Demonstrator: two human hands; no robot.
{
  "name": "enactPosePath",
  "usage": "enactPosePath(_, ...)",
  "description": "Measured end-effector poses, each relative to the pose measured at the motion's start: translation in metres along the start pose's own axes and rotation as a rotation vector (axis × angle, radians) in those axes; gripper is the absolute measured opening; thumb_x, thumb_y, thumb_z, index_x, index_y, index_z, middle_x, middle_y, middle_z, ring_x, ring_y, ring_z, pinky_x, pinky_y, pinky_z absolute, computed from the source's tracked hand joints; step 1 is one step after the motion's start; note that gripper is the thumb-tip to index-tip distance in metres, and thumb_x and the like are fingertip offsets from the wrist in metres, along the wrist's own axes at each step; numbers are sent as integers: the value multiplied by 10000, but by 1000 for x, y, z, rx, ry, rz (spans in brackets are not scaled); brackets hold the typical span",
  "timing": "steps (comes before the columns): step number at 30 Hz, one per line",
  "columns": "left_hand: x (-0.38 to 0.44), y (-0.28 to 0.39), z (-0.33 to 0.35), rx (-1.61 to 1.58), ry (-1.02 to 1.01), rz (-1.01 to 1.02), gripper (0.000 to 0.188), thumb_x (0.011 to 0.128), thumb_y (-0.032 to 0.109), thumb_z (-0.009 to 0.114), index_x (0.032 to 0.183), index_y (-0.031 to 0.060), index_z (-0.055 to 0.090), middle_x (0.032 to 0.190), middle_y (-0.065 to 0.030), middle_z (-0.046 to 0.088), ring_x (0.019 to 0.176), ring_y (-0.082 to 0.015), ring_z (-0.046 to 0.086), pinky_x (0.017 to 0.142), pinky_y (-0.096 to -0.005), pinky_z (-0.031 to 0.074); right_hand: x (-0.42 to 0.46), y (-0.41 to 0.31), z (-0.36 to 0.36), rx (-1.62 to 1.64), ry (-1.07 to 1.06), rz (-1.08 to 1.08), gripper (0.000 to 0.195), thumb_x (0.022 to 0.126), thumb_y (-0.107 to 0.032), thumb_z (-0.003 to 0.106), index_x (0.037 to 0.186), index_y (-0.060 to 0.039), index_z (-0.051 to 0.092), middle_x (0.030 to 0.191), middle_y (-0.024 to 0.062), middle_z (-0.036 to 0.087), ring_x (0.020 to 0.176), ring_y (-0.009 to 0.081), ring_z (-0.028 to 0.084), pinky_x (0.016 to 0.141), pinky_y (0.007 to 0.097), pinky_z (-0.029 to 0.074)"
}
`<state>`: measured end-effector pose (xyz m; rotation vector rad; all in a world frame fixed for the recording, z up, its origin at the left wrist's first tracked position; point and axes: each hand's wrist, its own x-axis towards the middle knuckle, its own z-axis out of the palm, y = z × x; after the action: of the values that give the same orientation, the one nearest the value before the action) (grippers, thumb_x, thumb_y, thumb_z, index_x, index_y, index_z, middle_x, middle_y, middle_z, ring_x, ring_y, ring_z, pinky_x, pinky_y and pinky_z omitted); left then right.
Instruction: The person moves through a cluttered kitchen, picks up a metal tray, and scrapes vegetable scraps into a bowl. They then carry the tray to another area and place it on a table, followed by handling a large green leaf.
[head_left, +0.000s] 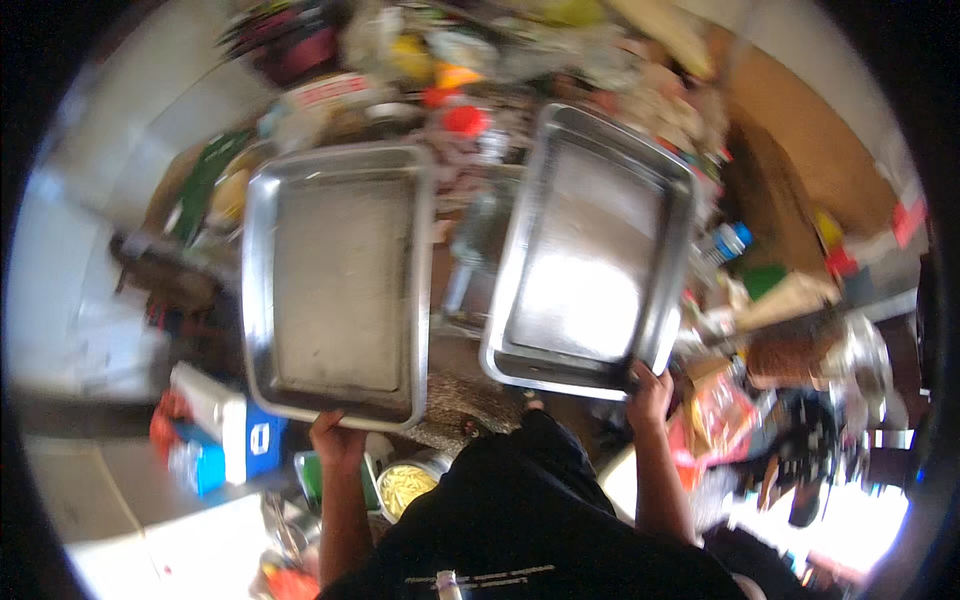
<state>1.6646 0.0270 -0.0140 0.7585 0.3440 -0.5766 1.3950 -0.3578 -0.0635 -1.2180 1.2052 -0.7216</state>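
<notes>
My left hand (339, 441) grips the near edge of a rectangular metal tray (341, 285), whose inside looks dull with a few dark specks. A second, shinier metal tray (589, 262) is in my right hand (649, 394), held at its near right corner. This one is tilted, and bright light reflects from its bottom. Both trays are held up apart from each other, with no food visible in them. The fingers under the rims are partly hidden.
Beyond the trays lies a blurred clutter with a blue-capped bottle (727, 241) and a cardboard box (802, 135). A blue and white cooler box (259, 442) stands at left, near a pot of pale yellow strips (407, 486). Another person (802, 450) is at lower right.
</notes>
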Motion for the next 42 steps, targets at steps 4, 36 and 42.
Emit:
enactPosePath(4, 5, 2, -11, 22, 2, 117, 507, 647, 44, 557, 1151, 10, 510, 1095, -138, 583, 1049, -335, 536, 943, -474, 415, 2, -4, 15, 200, -69, -23, 191, 787, -38, 597, 976, -17, 596, 813, -2, 580, 750, 119, 521, 705, 269, 407)
enactPosePath(36, -21, -35, -4, -123, 73, 147, 289, 677, 21, 583, 964, -7, 561, 918, -142, 628, 898, -306, 613, 817, -428, 508, 11, 40, 73, 174, -239, -114, 87, 791, -11, 585, 876, -1, 602, 786, -7, 584, 712, 95, 492, 655, 258, 396)
enactPosePath(42, -22, -41, -1, -63, 43, 82, 255, 706, 22, 577, 958, -11, 556, 838, -122, 629, 705, -293, 637, 635, -378, 545, 5, 33, 98, 96, -286, -155, 125, 797, -16, 577, 915, 15, 607, 834, 18, 618, 759, 126, 539, 700, 281, 428)
